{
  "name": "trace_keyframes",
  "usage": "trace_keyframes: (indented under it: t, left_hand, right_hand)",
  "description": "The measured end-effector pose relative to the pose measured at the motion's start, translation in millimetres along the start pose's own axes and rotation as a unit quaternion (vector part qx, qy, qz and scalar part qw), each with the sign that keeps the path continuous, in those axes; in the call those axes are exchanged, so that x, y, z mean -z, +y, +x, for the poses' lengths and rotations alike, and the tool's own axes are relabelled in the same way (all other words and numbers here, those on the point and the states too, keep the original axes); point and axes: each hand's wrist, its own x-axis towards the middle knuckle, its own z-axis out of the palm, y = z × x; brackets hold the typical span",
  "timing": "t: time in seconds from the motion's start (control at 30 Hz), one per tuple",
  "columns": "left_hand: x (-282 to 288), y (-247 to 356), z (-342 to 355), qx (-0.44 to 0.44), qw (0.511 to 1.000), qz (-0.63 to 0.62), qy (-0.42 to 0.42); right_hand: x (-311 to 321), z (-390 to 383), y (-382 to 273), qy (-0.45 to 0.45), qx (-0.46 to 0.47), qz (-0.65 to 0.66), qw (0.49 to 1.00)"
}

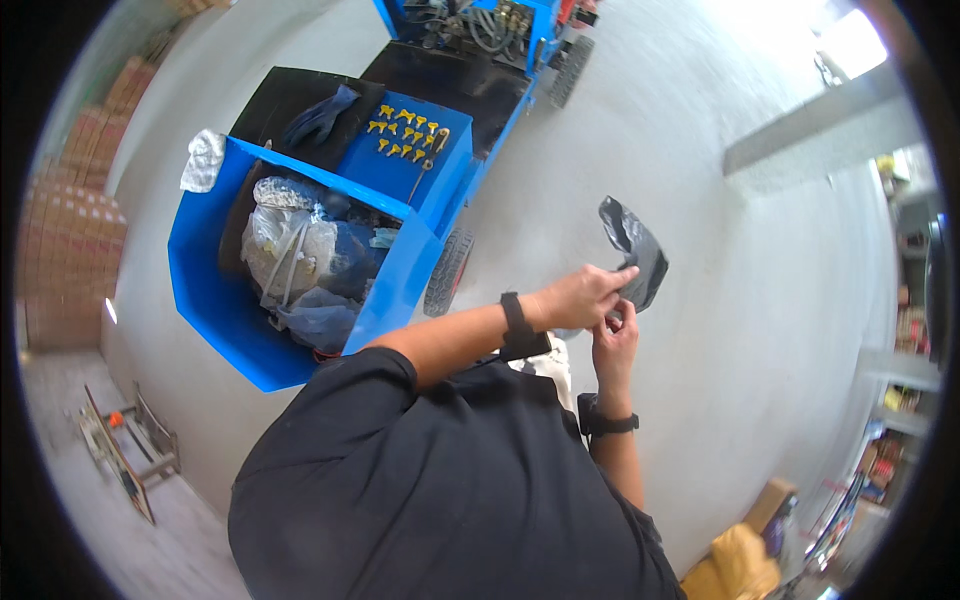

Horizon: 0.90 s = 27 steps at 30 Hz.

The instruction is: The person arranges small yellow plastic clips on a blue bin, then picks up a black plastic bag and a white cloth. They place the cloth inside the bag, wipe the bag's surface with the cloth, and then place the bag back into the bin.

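Note:
A black plastic bag (640, 250) hangs in front of me, over the pale floor. My left hand (588, 296) is closed on the bag's near edge, thumb and fingers pinching it. Just below, my right hand (615, 338) is also closed at the bag's near end, its fingertips almost touching the left hand. The bag's far end stands up loose and partly folded. Both wrists wear black straps.
To the left stands a blue machine with an open bin (215, 285) holding crumpled plastic bags (300, 245). Several yellow T-shaped pieces (405, 130) and a screwdriver (430, 160) lie on its blue top, near dark blue gloves (320, 115). A concrete pillar (800, 135) rises at right.

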Motion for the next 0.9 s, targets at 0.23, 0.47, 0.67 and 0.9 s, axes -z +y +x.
trace_keyframes:
  t: [0.23,0.47,0.67,0.9]
  left_hand:
    - [15.6,-26.4,120.7,0.019,0.988,-0.007,0.152]
    - [54.6,-33.2,173.0,0.052,0.922,0.134,0.358]
    - [93.8,-9.7,186.5,0.085,0.857,0.167,0.480]
    - [134.4,-31.5,185.2,0.203,0.766,0.285,0.539]
  right_hand:
    - [29.5,189.2,-17.1,-0.044,0.174,-0.036,0.983]
    - [31.7,319.1,-56.0,-0.280,0.101,0.073,0.952]
    - [-6.9,369.2,-76.7,-0.273,0.234,-0.033,0.933]
    - [-63.2,428.8,-143.4,-0.170,0.363,-0.204,0.893]
